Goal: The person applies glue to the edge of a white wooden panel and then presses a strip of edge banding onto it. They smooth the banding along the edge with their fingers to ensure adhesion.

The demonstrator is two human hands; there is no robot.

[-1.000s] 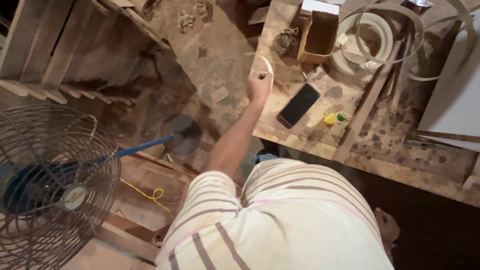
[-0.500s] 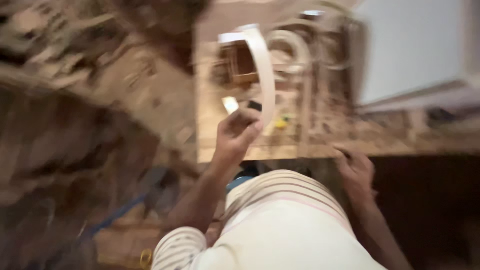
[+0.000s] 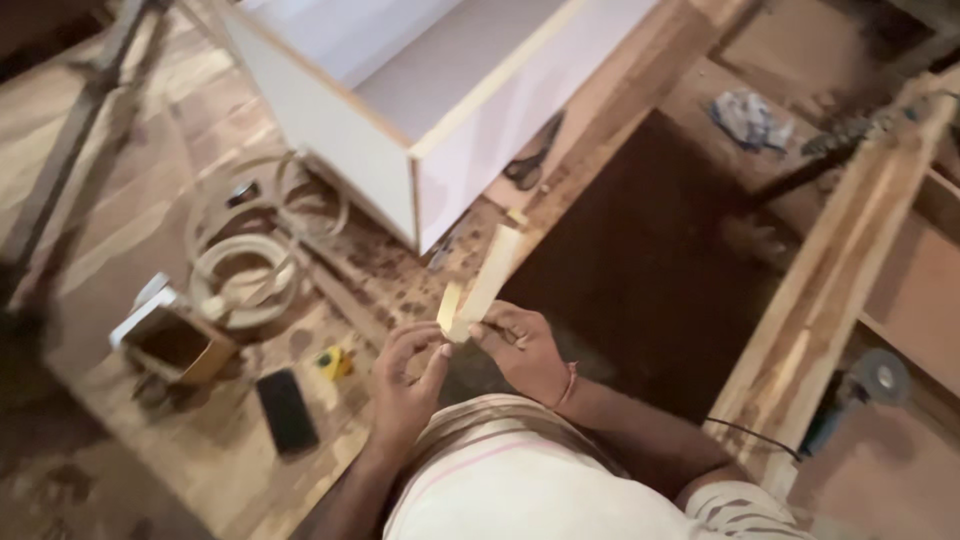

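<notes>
edging strip (image 3: 483, 285) pinched in both hands, left hand (image 3: 405, 375) and right hand (image 3: 522, 345), above the worktop (image 3: 230, 470) edge; next needs steady alignment.

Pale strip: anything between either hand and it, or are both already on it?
Nothing visible stands between. The left hand and the right hand both pinch the lower end of the pale strip, held above the workbench edge. The white cabinet sits beyond the strip's far end; whether they touch is unclear.
</notes>
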